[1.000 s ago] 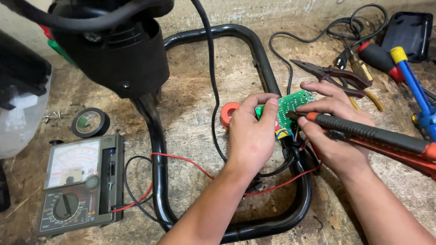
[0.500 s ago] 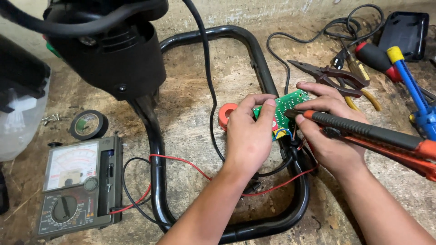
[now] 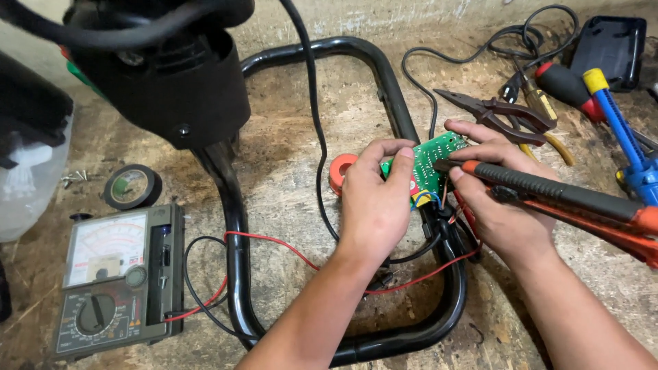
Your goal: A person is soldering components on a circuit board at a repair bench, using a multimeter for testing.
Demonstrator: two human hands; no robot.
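A grey analogue meter (image 3: 113,282) lies lower left; its pale rectangular dial face (image 3: 106,248) sits uppermost.

Both hands (image 3: 373,205) grip green circuit board (image 3: 433,159); soldering iron (image 3: 548,195) apparently touching.

Circuit board (image 3: 433,159) half behind hands, soldering iron (image 3: 562,199) cut off right

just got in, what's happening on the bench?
A person's left hand steadies a small green circuit board, while the right hand presses the tip of an orange-and-black handled soldering tool against it. The board sits over a black tubular metal frame. A grey analogue multimeter lies to the left, its red lead running toward the board.
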